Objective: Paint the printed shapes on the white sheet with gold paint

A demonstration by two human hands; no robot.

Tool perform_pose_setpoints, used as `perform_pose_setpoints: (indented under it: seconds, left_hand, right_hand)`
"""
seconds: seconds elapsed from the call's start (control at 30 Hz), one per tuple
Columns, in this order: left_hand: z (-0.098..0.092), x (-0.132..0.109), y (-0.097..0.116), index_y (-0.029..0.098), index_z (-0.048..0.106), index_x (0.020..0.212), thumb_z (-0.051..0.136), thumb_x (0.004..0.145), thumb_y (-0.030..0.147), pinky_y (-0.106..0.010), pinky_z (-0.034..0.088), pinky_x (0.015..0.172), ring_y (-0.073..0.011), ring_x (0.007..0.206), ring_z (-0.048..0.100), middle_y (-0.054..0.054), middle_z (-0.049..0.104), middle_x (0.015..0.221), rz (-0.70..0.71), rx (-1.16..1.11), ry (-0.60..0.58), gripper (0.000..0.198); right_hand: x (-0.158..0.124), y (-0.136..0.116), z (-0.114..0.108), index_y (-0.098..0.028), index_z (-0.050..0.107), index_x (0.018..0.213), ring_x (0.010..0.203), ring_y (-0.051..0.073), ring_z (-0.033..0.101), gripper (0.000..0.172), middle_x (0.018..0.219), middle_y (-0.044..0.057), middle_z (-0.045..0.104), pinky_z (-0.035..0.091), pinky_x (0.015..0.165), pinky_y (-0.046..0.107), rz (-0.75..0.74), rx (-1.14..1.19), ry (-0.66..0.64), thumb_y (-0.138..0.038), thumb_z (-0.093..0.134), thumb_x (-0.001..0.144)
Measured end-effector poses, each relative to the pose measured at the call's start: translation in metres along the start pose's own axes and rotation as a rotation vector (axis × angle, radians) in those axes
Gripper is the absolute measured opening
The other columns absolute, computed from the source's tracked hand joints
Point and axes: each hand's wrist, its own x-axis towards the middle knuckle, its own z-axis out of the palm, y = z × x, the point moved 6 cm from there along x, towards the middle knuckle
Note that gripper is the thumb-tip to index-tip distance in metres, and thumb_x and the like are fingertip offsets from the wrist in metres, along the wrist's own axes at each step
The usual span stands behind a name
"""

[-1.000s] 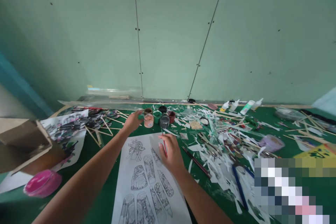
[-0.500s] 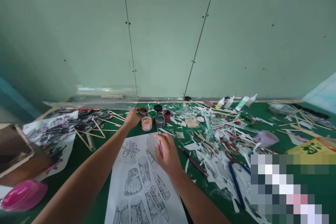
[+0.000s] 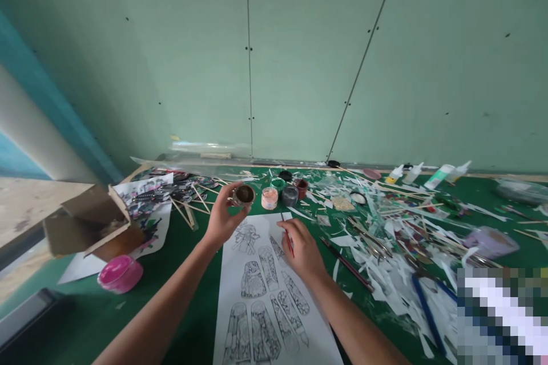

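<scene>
My left hand (image 3: 222,215) is closed round a small round pot with a dark brown inside (image 3: 244,194), lifted off the table and tipped toward me. My right hand (image 3: 303,248) rests on a white sheet of line drawings (image 3: 265,291) and pinches a thin red-handled brush (image 3: 287,238). Just beyond the sheet stand several other small pots: a pink one (image 3: 269,198), a grey one (image 3: 290,195), a green one (image 3: 278,183) and a dark red one (image 3: 301,186).
The green table (image 3: 188,308) carries paper scraps and sticks (image 3: 377,222) at the right, glue bottles (image 3: 440,175) at the back, a cardboard box (image 3: 88,222) and pink dish (image 3: 120,274) at the left, printed sheets (image 3: 149,205), a dark brush (image 3: 346,265) beside the sheet.
My left hand has picked the brown pot out of the group and drawn it back toward me. The camera has swung left. My right hand keeps the brush on the sheet.
</scene>
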Motion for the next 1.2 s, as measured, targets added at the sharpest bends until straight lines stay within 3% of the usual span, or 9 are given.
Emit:
perform_pose_setpoints:
  seconds: [0.13,0.3,0.43,0.57,0.77,0.9,1.03,1.2]
  left_hand:
    - [0.001,-0.015,0.013,0.023,0.049,0.127,0.063,0.077,0.028,-0.036,0.049,0.089,-0.0264,0.112,0.053,-0.011,0.051,0.123,0.090,-0.033,-0.087,0.052]
    - [0.004,-0.030,0.038,0.023,0.053,0.125,0.070,0.075,0.029,-0.042,0.047,0.091,-0.0253,0.105,0.052,-0.009,0.050,0.109,0.306,0.011,-0.156,0.054]
    - [0.005,-0.036,0.041,0.025,0.053,0.127,0.071,0.072,0.027,-0.042,0.049,0.086,-0.0240,0.100,0.051,-0.007,0.048,0.104,0.332,0.069,-0.152,0.058]
    - [0.006,-0.040,0.040,0.026,0.044,0.134,0.070,0.070,0.023,-0.038,0.051,0.081,-0.0217,0.095,0.053,-0.006,0.048,0.105,0.285,0.196,-0.115,0.069]
    - [0.013,-0.043,0.037,0.024,0.051,0.119,0.067,0.070,0.017,-0.039,0.051,0.082,-0.0240,0.102,0.054,-0.008,0.050,0.108,0.245,0.256,-0.134,0.051]
    - [0.019,-0.046,0.018,0.024,0.047,0.115,0.062,0.070,0.010,-0.041,0.049,0.087,-0.0256,0.111,0.053,-0.010,0.053,0.121,0.135,0.164,-0.137,0.050]
    - [0.022,-0.049,-0.005,0.023,0.044,0.110,0.070,0.069,0.019,-0.037,0.051,0.082,-0.0215,0.097,0.061,-0.006,0.060,0.110,-0.041,0.068,-0.108,0.048]
    - [0.027,-0.050,-0.010,0.024,0.046,0.109,0.074,0.067,0.022,-0.035,0.050,0.078,-0.0210,0.091,0.062,-0.004,0.060,0.105,-0.067,0.095,-0.154,0.050]
  right_hand:
    - [-0.002,0.004,0.003,-0.018,0.058,0.107,0.085,0.021,0.064,0.031,0.094,0.009,0.062,0.053,0.066,0.029,0.043,-0.106,-0.025,-0.009,0.040,0.084]
    - [-0.004,0.009,0.006,-0.015,0.060,0.112,0.082,0.021,0.065,0.032,0.099,0.012,0.063,0.053,0.061,0.029,0.101,-0.161,-0.055,-0.012,0.040,0.087]
    - [-0.003,0.013,0.002,-0.018,0.061,0.114,0.089,0.022,0.065,0.031,0.103,0.012,0.064,0.055,0.065,0.032,0.137,-0.081,-0.017,-0.016,0.040,0.090]
    - [-0.005,0.018,-0.009,-0.023,0.062,0.112,0.091,0.022,0.064,0.026,0.099,0.009,0.066,0.056,0.073,0.035,0.143,0.146,0.101,-0.022,0.045,0.092]
    - [-0.012,0.021,-0.028,-0.022,0.065,0.096,0.073,0.019,0.064,0.019,0.083,0.006,0.065,0.053,0.053,0.028,0.229,0.340,0.218,-0.025,0.047,0.092]
    - [-0.012,0.016,-0.040,-0.021,0.061,0.089,0.058,0.014,0.060,0.012,0.075,0.002,0.064,0.051,0.049,0.025,0.260,0.414,0.324,-0.027,0.050,0.091]
    - [-0.010,0.018,-0.042,-0.021,0.056,0.085,0.050,0.011,0.058,0.010,0.072,0.001,0.065,0.050,0.047,0.024,0.360,0.494,0.383,-0.030,0.056,0.088]
    - [-0.010,0.021,-0.044,-0.019,0.061,0.082,0.046,0.010,0.056,0.014,0.071,0.002,0.067,0.048,0.045,0.024,0.426,0.503,0.400,-0.033,0.060,0.086]
